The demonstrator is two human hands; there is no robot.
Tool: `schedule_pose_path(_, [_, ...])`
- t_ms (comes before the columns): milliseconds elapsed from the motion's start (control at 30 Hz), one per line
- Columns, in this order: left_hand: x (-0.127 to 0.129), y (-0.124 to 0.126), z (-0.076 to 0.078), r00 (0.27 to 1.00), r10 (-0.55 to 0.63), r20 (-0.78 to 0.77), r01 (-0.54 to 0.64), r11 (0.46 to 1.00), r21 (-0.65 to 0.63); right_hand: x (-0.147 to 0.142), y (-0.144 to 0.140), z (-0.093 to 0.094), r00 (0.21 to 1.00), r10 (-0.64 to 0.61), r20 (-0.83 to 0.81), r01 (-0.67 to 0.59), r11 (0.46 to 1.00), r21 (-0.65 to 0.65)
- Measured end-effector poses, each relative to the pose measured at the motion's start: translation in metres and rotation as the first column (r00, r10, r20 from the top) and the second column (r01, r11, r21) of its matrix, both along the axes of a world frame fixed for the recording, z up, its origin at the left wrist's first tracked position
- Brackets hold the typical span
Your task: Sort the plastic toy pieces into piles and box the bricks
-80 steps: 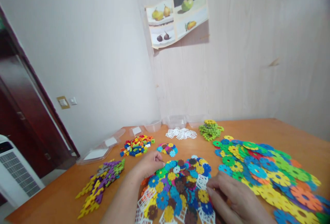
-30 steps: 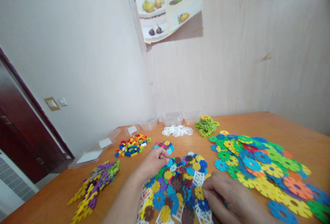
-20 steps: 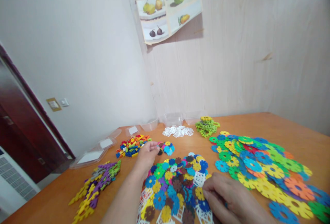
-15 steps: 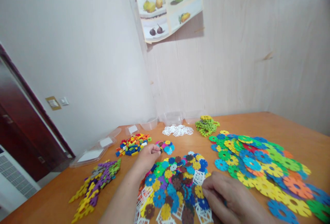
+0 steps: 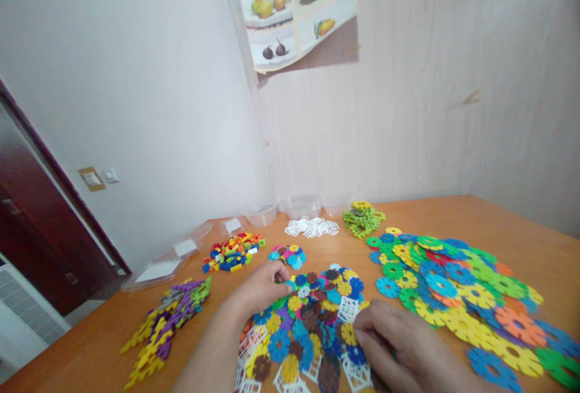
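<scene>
A mixed pile of small notched plastic discs [image 5: 310, 319] lies in front of me, with white lattice pieces [image 5: 348, 309] among them. My left hand [image 5: 265, 287] is at the pile's far left edge, its thumb and forefinger pinched on a light-blue disc [image 5: 291, 285]. Curled at the pile's right side is my right hand [image 5: 394, 338], its fingertips beside a yellow disc [image 5: 348, 334]; whatever is inside its fingers is hidden. Beyond my left hand sits a smaller group of discs [image 5: 294, 258].
Large notched discs [image 5: 475, 296] spread on the right. Purple and yellow interlocking pieces [image 5: 170, 320] lie left, small building bricks [image 5: 235, 251] behind them. White lattice pieces [image 5: 312, 227], green pieces [image 5: 363, 221], clear tubs [image 5: 303, 206] and lids [image 5: 156, 271] line the table's [image 5: 430, 215] back.
My left hand has come back from the smaller disc group to the edge of the mixed pile and now pinches there. My right hand has stayed almost in place.
</scene>
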State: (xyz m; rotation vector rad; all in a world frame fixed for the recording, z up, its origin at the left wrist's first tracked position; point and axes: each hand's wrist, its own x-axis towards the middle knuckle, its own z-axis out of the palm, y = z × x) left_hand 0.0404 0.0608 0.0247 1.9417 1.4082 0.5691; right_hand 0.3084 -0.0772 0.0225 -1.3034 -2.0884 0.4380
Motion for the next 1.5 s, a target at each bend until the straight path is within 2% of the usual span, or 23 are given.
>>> schedule_pose_path(167, [0.001, -0.003, 0.004, 0.999, 0.025, 0.041, -0.023, 0.999, -0.031, 0.001, 0.0, -0.002, 1.0, 0.007, -0.005, -0.007, 1.0, 0.002])
schedule_pose_path(300, [0.002, -0.003, 0.009, 0.987, 0.088, 0.138, -0.076, 0.993, -0.088, 0.002, 0.002, -0.007, 1.0, 0.0, 0.002, 0.0, 1.0, -0.015])
schedule_pose_path(400, [0.002, 0.005, 0.006, 0.934, 0.225, 0.278, -0.232, 0.973, -0.011, 0.002, 0.004, -0.008, 1.0, 0.01, 0.01, -0.009, 0.999, -0.049])
schedule_pose_path(467, [0.001, 0.012, 0.002, 0.868, 0.331, 0.369, -0.374, 0.926, 0.049, 0.001, 0.004, -0.007, 1.0, 0.012, 0.014, -0.011, 0.998, -0.062])
schedule_pose_path(533, [0.001, 0.018, -0.003, 0.835, 0.389, 0.39, -0.447, 0.892, 0.067, 0.001, 0.005, -0.006, 1.0, 0.013, 0.019, -0.011, 0.998, -0.069])
schedule_pose_path(600, [0.003, 0.018, -0.006, 0.868, 0.365, 0.337, -0.415, 0.906, 0.088, 0.0, 0.005, -0.006, 1.0, 0.013, 0.024, -0.012, 0.997, -0.072])
schedule_pose_path(700, [0.01, 0.013, -0.009, 0.956, 0.202, 0.213, -0.226, 0.97, 0.094, -0.001, 0.004, -0.007, 1.0, 0.011, 0.025, -0.009, 0.997, -0.08])
schedule_pose_path(767, [0.014, 0.009, -0.011, 0.985, 0.094, 0.142, -0.107, 0.991, 0.086, -0.001, 0.003, -0.008, 1.0, 0.012, 0.022, -0.01, 0.997, -0.083])
schedule_pose_path(867, [0.018, 0.008, -0.015, 0.999, 0.013, 0.038, -0.017, 0.992, 0.122, -0.001, 0.003, -0.007, 1.0, 0.01, 0.018, -0.008, 0.997, -0.078])
schedule_pose_path(1000, [0.017, 0.012, -0.023, 0.999, -0.01, -0.033, 0.016, 0.983, 0.185, 0.0, 0.004, -0.003, 0.999, 0.028, 0.027, -0.024, 0.994, -0.108])
schedule_pose_path(1100, [0.018, 0.012, -0.025, 1.0, -0.02, 0.009, 0.018, 0.983, 0.183, 0.0, 0.004, -0.001, 0.999, 0.034, 0.029, -0.03, 0.99, -0.136])
schedule_pose_path(1300, [0.022, 0.005, -0.013, 0.981, 0.067, 0.182, -0.071, 0.997, 0.015, -0.001, 0.003, -0.004, 1.0, 0.026, 0.003, -0.026, 0.993, -0.113])
schedule_pose_path(1400, [0.019, 0.009, -0.009, 0.94, 0.169, 0.298, -0.183, 0.983, 0.019, -0.001, 0.003, -0.004, 0.999, 0.032, -0.006, -0.033, 0.993, -0.113])
schedule_pose_path(1500, [0.014, 0.017, -0.01, 0.864, 0.298, 0.405, -0.345, 0.938, 0.045, 0.0, 0.002, -0.002, 0.999, 0.034, 0.008, -0.033, 0.99, -0.135])
